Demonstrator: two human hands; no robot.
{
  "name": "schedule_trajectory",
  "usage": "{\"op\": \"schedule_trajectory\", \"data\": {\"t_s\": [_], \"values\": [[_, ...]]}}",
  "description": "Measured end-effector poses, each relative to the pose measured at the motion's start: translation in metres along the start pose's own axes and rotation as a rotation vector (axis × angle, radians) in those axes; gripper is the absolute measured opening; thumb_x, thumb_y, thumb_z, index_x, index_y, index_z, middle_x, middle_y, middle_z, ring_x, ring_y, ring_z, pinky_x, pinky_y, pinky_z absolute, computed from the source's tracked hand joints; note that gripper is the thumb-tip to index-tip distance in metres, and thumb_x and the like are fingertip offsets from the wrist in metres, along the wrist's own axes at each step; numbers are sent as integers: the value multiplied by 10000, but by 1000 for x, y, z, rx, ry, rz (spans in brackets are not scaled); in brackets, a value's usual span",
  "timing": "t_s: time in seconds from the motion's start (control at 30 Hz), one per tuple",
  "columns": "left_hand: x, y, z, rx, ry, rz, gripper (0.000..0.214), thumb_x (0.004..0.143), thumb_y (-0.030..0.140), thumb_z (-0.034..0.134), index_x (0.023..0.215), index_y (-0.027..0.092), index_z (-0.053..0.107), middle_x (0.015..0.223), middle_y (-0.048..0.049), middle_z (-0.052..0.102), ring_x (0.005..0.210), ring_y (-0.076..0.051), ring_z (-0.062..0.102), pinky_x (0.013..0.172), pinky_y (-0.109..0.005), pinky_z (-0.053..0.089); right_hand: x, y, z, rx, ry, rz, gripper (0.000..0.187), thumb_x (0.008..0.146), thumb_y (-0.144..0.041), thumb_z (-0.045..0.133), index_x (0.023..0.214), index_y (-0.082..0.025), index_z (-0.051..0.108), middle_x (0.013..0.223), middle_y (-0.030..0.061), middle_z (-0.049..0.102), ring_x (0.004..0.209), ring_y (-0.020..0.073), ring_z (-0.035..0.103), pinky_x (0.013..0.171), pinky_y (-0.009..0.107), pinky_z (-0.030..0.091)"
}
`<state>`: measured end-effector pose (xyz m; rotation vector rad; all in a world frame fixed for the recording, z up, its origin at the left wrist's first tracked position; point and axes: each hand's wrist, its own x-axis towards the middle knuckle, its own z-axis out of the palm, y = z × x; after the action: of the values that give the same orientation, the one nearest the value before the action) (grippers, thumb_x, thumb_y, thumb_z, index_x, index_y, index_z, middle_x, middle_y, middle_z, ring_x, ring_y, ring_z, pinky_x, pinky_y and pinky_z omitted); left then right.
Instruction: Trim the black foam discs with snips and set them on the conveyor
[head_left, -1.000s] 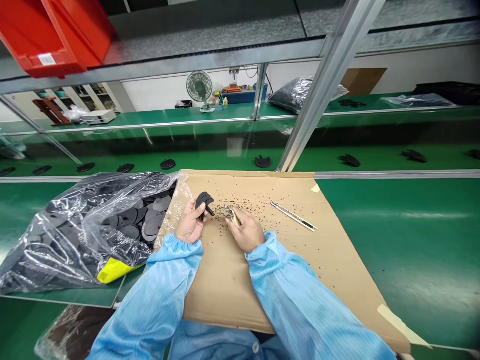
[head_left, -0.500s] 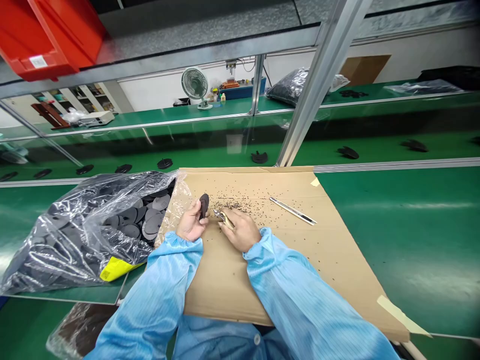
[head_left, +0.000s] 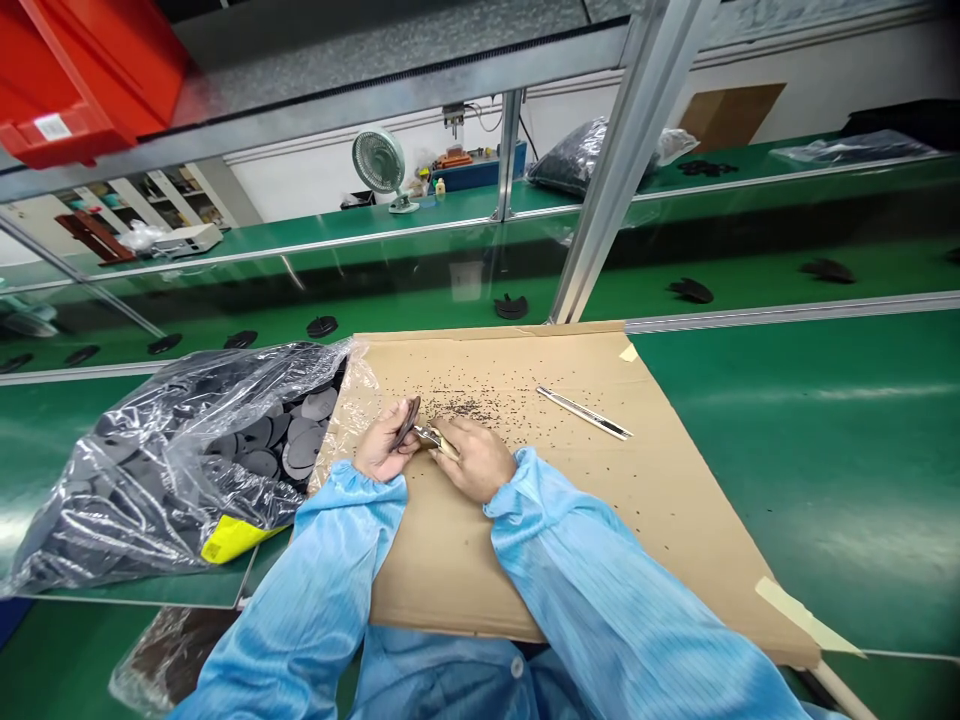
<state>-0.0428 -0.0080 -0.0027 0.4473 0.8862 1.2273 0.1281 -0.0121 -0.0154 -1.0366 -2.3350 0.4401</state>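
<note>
The left hand (head_left: pixel 384 445) is pinching a thin black rubber disc (head_left: pixel 409 421) edge-on at its 1 o'clock, while the curled right hand (head_left: pixel 480 460) is gripping small snips (head_left: pixel 429 436) (steel tips just beside the disc). A yellow label (head_left: pixel 230 539) on the plastic bag (head_left: pixel 112 500) is showing no readable writing.

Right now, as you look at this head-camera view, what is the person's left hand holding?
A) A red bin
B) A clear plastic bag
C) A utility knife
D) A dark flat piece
D. The left hand pinches the dark flat piece between thumb and fingers, just beside the small nippers held in the right hand.
</note>
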Motion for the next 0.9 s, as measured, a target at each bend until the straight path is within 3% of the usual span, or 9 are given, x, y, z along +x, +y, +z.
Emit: {"op": "schedule_trajectory", "data": {"t_s": [0.47,0.67,0.8,0.9], "values": [[1,-3,-3,36,-27,33,428,670,309,821,977,148,572,636,51,505,384,-18,330,347,-143,227,3,-3,-9,-112,-117,42,332,898,-276,553,1211,-166,570,1014,88,638,927,213,595,852,288,450],[0,-6,-2,69,16,65,395,669,328,819,942,155,593,627,46,509,409,-21,346,365,-146,259,6,-6,-14,-226,-191,24,324,873,-180,537,1193,-145,578,1024,102,639,957,228,587,880,297,422],[0,-8,-2,79,33,79,413,642,324,835,942,154,608,612,47,494,426,-31,365,367,-153,274,6,-10,-18,-258,-277,105,336,849,-165,538,1181,-167,589,1040,102,649,949,249,603,812,309,441],[1,-8,-1,71,18,68,440,625,330,846,945,148,606,628,42,505,426,-29,364,362,-155,272,4,-10,-14,-177,-248,143,343,857,-188,521,1193,-192,587,1045,94,652,942,240,611,792,303,447]]}}
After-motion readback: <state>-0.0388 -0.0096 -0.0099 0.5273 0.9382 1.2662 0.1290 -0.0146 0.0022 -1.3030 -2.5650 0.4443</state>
